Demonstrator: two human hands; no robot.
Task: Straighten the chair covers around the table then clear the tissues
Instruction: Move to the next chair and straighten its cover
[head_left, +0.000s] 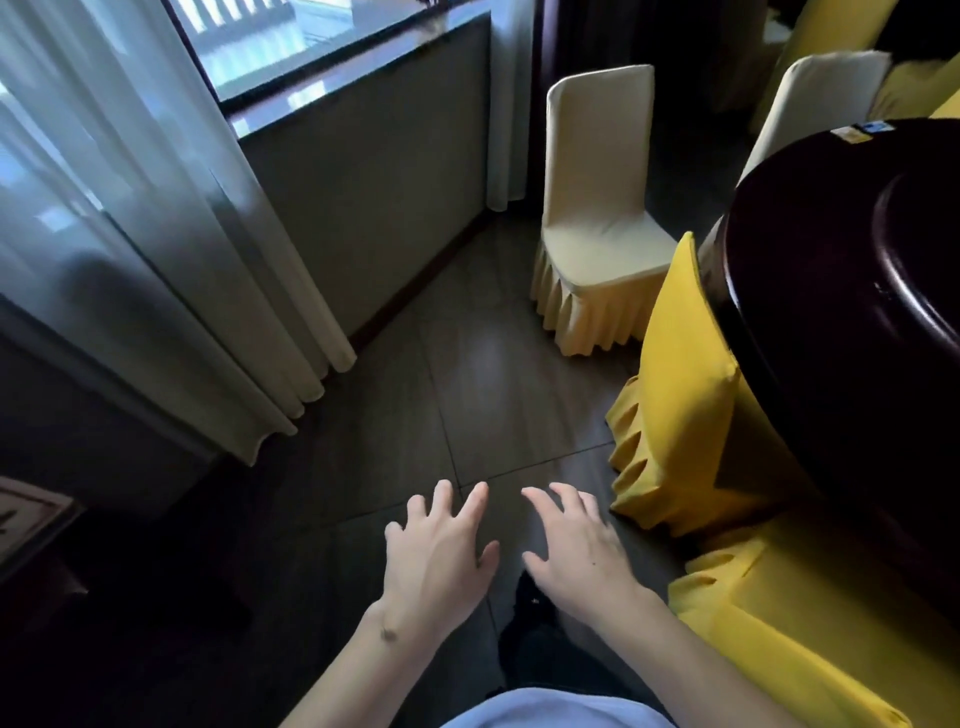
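Observation:
My left hand (436, 556) and my right hand (576, 551) hover side by side over the dark floor, palms down, fingers spread, holding nothing. To their right stands a chair in a bright yellow cover (680, 405), pushed against the dark round table (841, 291). A second yellow-covered chair (769, 639) is at the lower right, just beside my right forearm. Farther back a chair in a cream cover with a pleated skirt (597, 208) stands apart from the table, and another cream chair back (821, 98) shows behind the table. No tissues are in sight.
Sheer white curtains (171, 249) hang along the left, with a window ledge and low wall (374, 171) behind. Dark tiled floor (467, 374) runs between the curtains and the chairs. A dark piece of furniture (31, 519) sits at the far left edge.

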